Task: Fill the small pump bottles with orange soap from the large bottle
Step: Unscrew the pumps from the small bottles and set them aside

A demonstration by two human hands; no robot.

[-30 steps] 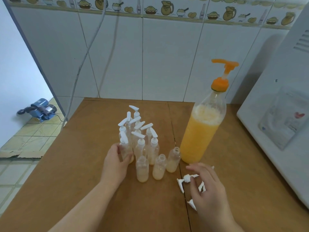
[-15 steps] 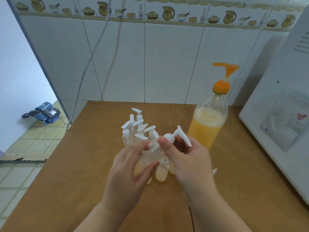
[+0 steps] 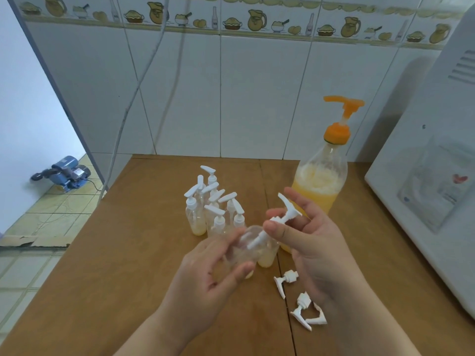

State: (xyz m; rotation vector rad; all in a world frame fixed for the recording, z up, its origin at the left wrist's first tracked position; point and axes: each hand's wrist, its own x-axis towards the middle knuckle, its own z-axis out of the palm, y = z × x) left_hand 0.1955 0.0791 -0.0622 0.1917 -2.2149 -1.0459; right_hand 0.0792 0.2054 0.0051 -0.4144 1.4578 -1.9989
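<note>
My left hand (image 3: 218, 273) grips a small bottle (image 3: 248, 249) tilted off the table (image 3: 128, 278), so its mouth meets the pump cap (image 3: 279, 219) pinched in my right hand (image 3: 316, 242); the dip tube looks partly inside, though glare blurs it. The large bottle (image 3: 320, 186) stands far right, capped bottles (image 3: 213, 211) behind, spare caps (image 3: 298, 301) near right.

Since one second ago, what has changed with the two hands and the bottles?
The left hand lifted a small bottle off the table; the right hand picked up a white pump and is feeding it into that bottle. The large bottle and the capped bottles stayed put.
</note>
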